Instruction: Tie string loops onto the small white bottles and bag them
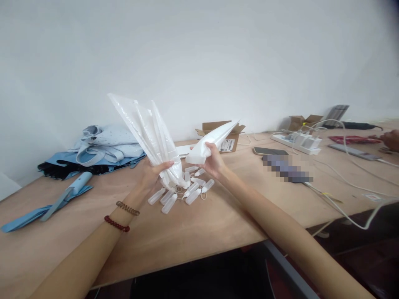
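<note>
Several clear plastic bags (156,133), fanned upward, are gripped in my left hand (152,174), thumb across their lower ends. My right hand (213,160) pinches a white, translucent plastic bag (212,143) that points up to the right. Beneath and between both hands lies a loose pile of small translucent plastic tubes (193,196) with thin cords attached. The lower part of the bags covers some of the tubes.
Folded light-blue fabric (106,143) and a furled blue umbrella (62,201) lie left. An opened cardboard box (235,141) stands behind. At right are a phone (270,151), a power strip (299,143), trailing white cables and another person's hand (391,140).
</note>
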A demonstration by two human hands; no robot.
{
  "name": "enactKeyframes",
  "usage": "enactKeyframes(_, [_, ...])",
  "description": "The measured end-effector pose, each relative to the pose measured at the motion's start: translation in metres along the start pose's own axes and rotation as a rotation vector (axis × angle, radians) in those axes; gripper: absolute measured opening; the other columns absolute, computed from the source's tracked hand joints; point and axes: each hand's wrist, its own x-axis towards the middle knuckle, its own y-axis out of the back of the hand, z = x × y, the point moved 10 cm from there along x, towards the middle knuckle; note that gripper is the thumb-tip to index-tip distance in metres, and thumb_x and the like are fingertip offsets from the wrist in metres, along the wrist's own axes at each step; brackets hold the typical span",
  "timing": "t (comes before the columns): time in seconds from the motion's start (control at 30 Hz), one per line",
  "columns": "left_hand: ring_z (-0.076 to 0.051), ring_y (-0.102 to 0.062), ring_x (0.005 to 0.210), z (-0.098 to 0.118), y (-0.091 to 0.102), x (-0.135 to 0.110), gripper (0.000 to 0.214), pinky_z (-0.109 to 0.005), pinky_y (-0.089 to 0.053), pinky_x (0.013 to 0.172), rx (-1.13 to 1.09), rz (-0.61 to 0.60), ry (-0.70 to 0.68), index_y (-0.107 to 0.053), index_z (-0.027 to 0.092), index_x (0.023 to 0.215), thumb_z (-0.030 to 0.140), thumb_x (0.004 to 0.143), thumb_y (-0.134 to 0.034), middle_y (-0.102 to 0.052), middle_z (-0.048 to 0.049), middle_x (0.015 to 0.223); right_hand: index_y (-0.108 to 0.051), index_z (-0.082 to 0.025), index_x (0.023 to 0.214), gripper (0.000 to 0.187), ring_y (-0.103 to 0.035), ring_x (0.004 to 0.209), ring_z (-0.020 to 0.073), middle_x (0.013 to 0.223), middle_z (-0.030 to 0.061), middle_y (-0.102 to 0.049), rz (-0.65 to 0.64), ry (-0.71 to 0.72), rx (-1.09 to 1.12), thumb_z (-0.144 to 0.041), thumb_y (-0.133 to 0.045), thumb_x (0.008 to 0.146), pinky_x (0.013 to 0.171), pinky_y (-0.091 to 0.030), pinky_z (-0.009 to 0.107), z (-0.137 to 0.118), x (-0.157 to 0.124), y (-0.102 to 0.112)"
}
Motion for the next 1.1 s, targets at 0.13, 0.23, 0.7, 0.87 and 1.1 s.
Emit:
enactKeyframes(0.13, [-0.031, -0.066, 0.096, -0.002, -0.003, 0.0, 0.047, -0.043, -0.054, 0.085, -0.001, -0.02, 0.003, -0.07, 0.013, 0.097, 0.028, 0.055, -0.084, -0.071, -0.012, 0.103, -0.052, -0.02, 0.105, 0.044, -0.063, 0.094, 0.0276, 0.103, 0.009, -0.065, 0.04, 0.004, -0.127, -0.049, -0.062, 0.073, 0.074, -0.057, 0.046, 0.009, 0.002, 0.006])
enactKeyframes(0.23, [-0.031, -0.066, 0.097, -0.001, -0.001, 0.0, 0.047, -0.043, -0.054, 0.085, 0.022, -0.01, -0.012, -0.07, 0.013, 0.097, 0.028, 0.055, -0.084, -0.071, -0.0119, 0.104, -0.053, -0.022, 0.105, 0.044, -0.063, 0.089, 0.0251, 0.1, 0.0062, -0.065, 0.055, 0.074, -0.312, -0.044, -0.068, 0.071, 0.072, -0.056, 0.043, 0.008, 0.002, 0.006])
enactKeyframes(0.7, [-0.031, -0.066, 0.098, -0.001, -0.002, -0.001, 0.046, -0.044, -0.053, 0.086, 0.018, -0.029, -0.003, -0.069, 0.014, 0.098, 0.027, 0.056, -0.084, -0.071, -0.0112, 0.104, -0.046, -0.028, 0.129, 0.064, -0.055, 0.11, 0.0249, 0.119, 0.0057, -0.059, 0.118, 0.31, -0.541, -0.043, -0.07, 0.071, 0.095, -0.046, 0.044, -0.017, -0.003, 0.006])
enactKeyframes(0.87, [-0.033, -0.065, 0.1, -0.001, -0.002, -0.001, 0.049, -0.045, -0.053, 0.087, 0.018, -0.023, -0.003, -0.068, 0.013, 0.099, 0.027, 0.055, -0.084, -0.07, -0.0123, 0.107, -0.045, -0.029, 0.13, 0.064, -0.055, 0.11, 0.0252, 0.121, 0.0058, -0.058, 0.114, 0.316, -0.535, -0.043, -0.069, 0.072, 0.096, -0.046, 0.045, -0.02, -0.003, 0.005])
enactKeyframes(1.1, [-0.032, -0.065, 0.099, 0.001, -0.005, -0.001, 0.047, -0.046, -0.052, 0.088, 0.021, -0.045, -0.016, -0.068, 0.014, 0.099, 0.028, 0.057, -0.083, -0.07, -0.0121, 0.106, -0.046, -0.025, 0.127, 0.061, -0.054, 0.109, 0.0238, 0.12, 0.0074, -0.058, 0.173, 0.365, -0.494, -0.042, -0.067, 0.073, 0.095, -0.045, 0.042, -0.035, -0.002, 0.012])
